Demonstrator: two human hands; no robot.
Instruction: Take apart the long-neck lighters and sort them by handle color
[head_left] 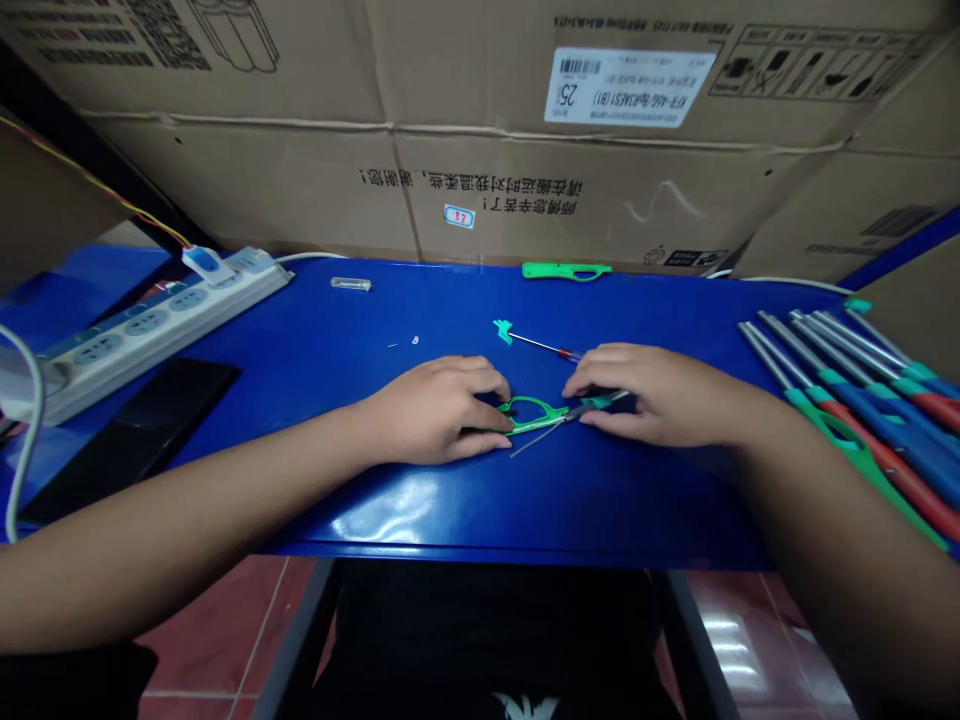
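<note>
My left hand (450, 410) has its fingers closed on the grip end of a green lighter handle shell (529, 425), which lies low over the blue table. At the shell's other end, my right hand (652, 395) pinches a dark, thin part in line with it; the fingers partly hide what this is. A thin grey wire (532, 442) sticks out toward me below the shell. Just beyond my right hand lies a slim screwdriver (536, 343), its tip end at a small teal plastic piece (504, 331). Another green handle shell (559, 271) rests at the back.
Several long-necked lighters (870, 400) lie side by side at the right. To the left are a white power strip (157, 325) and a black phone-like slab (135, 440). A clear tube (351, 284) and a tiny white piece (415, 340) lie beyond my left hand. Cardboard (300, 190) walls the back.
</note>
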